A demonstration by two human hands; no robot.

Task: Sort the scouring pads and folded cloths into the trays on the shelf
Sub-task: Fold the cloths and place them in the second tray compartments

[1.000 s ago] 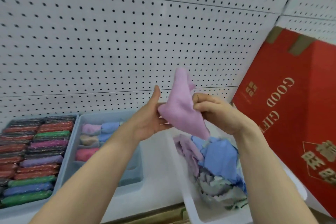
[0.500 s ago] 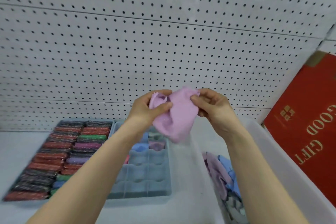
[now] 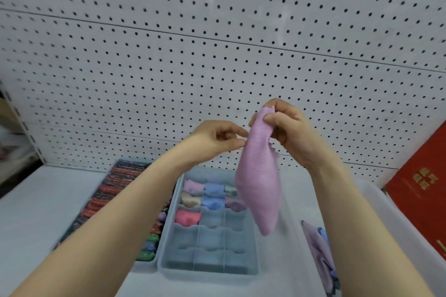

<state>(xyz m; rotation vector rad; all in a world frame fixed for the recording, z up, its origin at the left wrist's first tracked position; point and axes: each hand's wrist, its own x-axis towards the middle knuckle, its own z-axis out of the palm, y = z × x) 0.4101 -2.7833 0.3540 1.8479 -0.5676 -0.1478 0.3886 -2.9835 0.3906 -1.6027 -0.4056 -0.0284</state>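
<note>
Pinching the hanging pink cloth (image 3: pixel 259 181), right hand (image 3: pixel 288 131) grips its top, left hand (image 3: pixel 217 138) its edge.

Left forearm (image 3: pixel 115 219) hides part of scouring-pad tray (image 3: pixel 125 176). Clear bin (image 3: pixel 395 219) at 4 o'clock and red box (image 3: pixel 424 198) are cropped by the frame edge.

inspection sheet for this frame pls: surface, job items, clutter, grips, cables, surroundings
Surface: pale shelf, no spills seen.
Job's things: pink cloth held up, hanging above the divided tray; rolled cloths fill its far cells, near cells bare. Pad tray beside it looks packed. Loose cloths in white bin.
Clutter: nothing seen.
Grips: right hand pinches the cloth's top; left hand fingertips at its edge, contact unclear.
Cables: nothing seen.
Surroundings: white pegboard behind; red box at right.
</note>
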